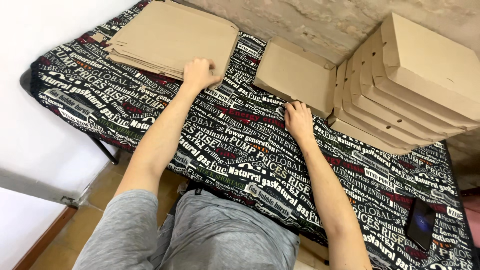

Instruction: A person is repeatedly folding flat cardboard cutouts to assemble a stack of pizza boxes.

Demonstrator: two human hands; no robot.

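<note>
Cardboard work on a table draped in a black cloth (pixel 240 145) printed with words. Left hand (pixel 200 74) rests curled on the near edge of a stack of flat box blanks (pixel 170 37), seemingly gripping the top sheet. Right hand (pixel 298 120), fingers loosely open, touches the front edge of a folded cardboard box (pixel 295 75). Finished boxes (pixel 410 85) lean stacked at right. A dark phone (pixel 420 222) lies near the table's right edge.

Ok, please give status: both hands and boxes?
Left hand gripping flat cardboard stack. Right hand touching folded box. Finished boxes beside it.
</note>
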